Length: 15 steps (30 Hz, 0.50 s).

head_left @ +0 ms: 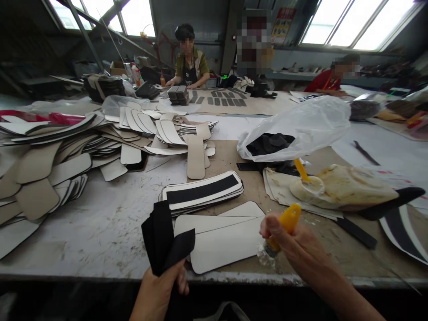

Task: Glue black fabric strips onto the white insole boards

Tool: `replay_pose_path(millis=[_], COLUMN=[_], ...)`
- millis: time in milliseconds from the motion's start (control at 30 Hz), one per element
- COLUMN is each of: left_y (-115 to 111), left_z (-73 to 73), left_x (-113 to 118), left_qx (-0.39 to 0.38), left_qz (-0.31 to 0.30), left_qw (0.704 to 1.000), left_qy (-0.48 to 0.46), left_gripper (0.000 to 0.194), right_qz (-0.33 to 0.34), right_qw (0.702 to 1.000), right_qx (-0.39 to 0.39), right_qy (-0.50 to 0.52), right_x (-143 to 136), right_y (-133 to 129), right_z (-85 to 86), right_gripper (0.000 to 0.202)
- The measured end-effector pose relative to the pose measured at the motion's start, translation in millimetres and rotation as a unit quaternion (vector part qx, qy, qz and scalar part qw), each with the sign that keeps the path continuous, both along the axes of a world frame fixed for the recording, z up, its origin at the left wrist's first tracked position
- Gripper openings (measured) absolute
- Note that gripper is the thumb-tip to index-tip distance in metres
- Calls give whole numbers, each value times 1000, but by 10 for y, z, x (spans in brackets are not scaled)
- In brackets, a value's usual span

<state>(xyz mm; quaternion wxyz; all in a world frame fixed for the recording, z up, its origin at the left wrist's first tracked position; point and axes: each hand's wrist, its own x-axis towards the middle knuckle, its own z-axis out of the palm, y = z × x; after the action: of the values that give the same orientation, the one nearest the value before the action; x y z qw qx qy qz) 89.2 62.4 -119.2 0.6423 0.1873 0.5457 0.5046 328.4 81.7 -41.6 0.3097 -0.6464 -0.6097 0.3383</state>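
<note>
Scuffed worktable (110, 214) stretches beyond both grips. Left hand (162, 285) clamps black strips (158, 236); right hand (292, 238) clamps yellow-handled tool (290, 217), white panels (224, 245) lying between them.

Two hands (163, 281); two yellow handles (289, 220); one glue-smeared container (357, 185); pale panels (36, 198), too many to count.

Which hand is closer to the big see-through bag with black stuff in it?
Right. The right hand, holding a yellow-handled tool, is on the near side of the bag; the left hand, holding black strips, is farther away, off to the left.
</note>
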Motion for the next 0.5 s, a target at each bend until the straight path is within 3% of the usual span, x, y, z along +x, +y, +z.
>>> replay_pose_path(millis=[200,267,367,433,500], left_y=[-132,-158,-179,-187,-205], left_z=[284,332,317,255,184], left_x=[47,52,11,-62,-166], left_qx=[-26,-18,6,21,27], left_qz=[-70,-113,-168,-193,-217], left_qw=[995,992,984,979,974], left_qy=[-62,-59,-67,-66,-63], left_gripper=[50,52,51,47,43], right_qz=[105,147,211,232,241], right_qw=[993,985,962,945,936], right_qx=[-47,-77,-137,-170,-182], right_qy=[14,38,109,157,180], right_x=[-490,-617,-745,-778,-764], right_y=[-42,-40,-49,-61,-73], right_z=[-62,-65,-61,-58,-54], right_gripper=[35,41,37,24,23])
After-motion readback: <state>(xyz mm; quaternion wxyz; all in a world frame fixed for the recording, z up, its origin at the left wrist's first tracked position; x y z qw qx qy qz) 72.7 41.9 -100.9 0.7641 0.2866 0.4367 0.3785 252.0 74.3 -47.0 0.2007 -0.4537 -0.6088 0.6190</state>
